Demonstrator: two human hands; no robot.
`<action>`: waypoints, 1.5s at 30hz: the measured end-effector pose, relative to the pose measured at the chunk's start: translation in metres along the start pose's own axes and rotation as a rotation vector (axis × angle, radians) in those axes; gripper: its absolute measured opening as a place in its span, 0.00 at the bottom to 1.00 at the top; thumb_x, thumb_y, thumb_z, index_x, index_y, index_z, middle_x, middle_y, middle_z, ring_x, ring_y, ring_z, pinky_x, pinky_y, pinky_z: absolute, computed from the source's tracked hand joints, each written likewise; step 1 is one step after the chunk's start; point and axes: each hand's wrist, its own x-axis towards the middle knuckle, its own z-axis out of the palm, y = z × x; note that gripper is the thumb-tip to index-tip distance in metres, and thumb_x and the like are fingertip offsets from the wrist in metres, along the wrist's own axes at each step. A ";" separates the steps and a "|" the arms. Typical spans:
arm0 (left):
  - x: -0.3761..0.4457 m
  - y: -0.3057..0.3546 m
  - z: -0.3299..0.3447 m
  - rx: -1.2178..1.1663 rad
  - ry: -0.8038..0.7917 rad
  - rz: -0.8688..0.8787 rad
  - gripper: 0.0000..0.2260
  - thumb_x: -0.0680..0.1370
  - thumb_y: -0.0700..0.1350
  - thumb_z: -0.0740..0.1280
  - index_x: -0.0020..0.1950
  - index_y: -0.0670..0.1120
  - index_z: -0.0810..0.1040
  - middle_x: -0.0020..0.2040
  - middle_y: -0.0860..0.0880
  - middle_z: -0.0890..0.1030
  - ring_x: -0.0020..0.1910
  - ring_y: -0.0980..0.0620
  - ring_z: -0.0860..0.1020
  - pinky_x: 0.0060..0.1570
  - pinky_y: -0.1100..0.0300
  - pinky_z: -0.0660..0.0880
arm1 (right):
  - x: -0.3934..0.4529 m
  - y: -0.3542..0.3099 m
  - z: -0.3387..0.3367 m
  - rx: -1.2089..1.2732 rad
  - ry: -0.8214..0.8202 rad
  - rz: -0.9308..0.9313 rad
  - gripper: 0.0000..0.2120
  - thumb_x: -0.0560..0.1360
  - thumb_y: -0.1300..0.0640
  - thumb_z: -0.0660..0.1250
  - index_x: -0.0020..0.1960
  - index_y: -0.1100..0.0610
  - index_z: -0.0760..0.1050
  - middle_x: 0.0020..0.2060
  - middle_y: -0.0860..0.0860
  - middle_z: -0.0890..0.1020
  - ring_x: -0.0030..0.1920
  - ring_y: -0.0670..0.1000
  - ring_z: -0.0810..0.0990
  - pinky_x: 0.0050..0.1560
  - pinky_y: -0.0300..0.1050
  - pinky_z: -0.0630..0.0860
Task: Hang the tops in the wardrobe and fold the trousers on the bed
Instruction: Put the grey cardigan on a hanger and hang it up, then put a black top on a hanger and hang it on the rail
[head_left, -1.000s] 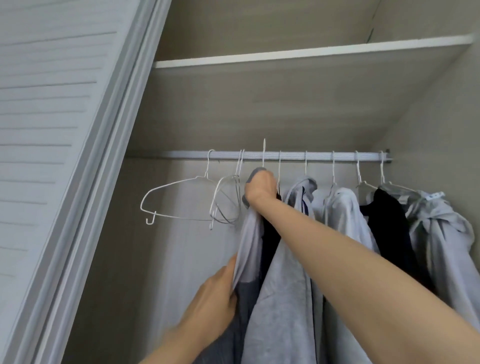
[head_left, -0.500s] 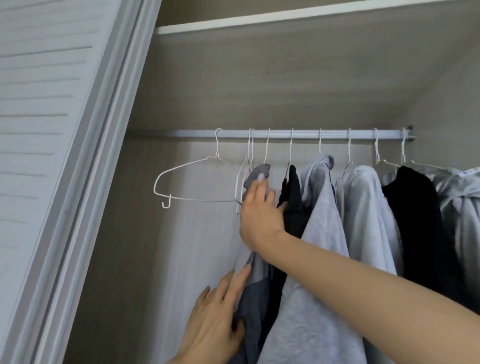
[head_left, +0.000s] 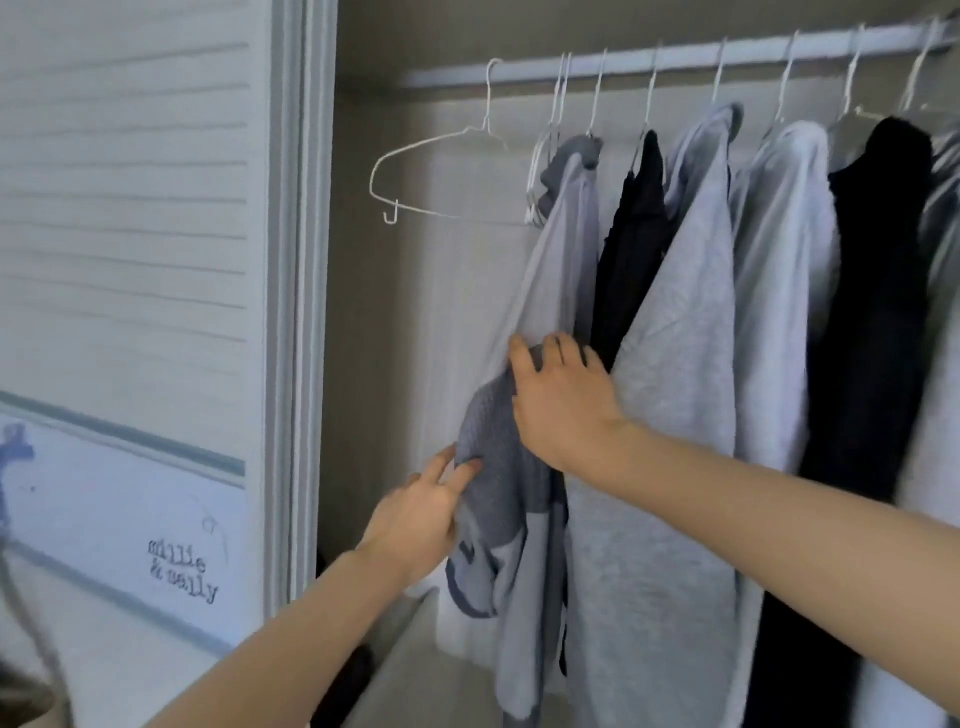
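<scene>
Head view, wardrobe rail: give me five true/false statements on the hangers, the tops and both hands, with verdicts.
1. An empty white wire hanger hangs at the left end of the rail. True.
2. The right hand is up at the rail, holding a hanger hook. False: it is low, on the grey two-tone top.
3. The left hand touches the darker grey sleeve of that top. True.
4. All hung tops are grey. False: a black top hangs near the right, and another dark one beside the two-tone top.
5. The two-tone top lies on the wardrobe floor. False: it hangs from the rail.
</scene>
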 end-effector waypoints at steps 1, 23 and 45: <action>-0.017 0.000 -0.001 -0.027 -0.004 -0.017 0.31 0.77 0.39 0.60 0.78 0.55 0.54 0.78 0.52 0.53 0.61 0.42 0.74 0.51 0.50 0.76 | -0.018 -0.009 0.000 0.029 -0.002 -0.027 0.33 0.79 0.51 0.56 0.78 0.58 0.44 0.73 0.63 0.60 0.75 0.62 0.55 0.73 0.58 0.55; -0.462 0.114 -0.061 -0.226 0.308 -0.977 0.13 0.81 0.47 0.60 0.65 0.57 0.71 0.45 0.58 0.81 0.45 0.57 0.80 0.48 0.53 0.78 | -0.348 -0.161 0.006 0.967 0.026 -0.827 0.22 0.78 0.50 0.53 0.63 0.63 0.73 0.48 0.55 0.81 0.50 0.57 0.79 0.49 0.52 0.78; -0.864 0.604 -0.002 -0.129 1.011 -2.429 0.09 0.79 0.42 0.62 0.56 0.53 0.76 0.42 0.53 0.82 0.41 0.53 0.80 0.44 0.53 0.79 | -0.842 -0.220 -0.166 1.140 -0.552 -2.120 0.17 0.80 0.53 0.57 0.67 0.56 0.68 0.53 0.53 0.80 0.57 0.55 0.75 0.51 0.48 0.71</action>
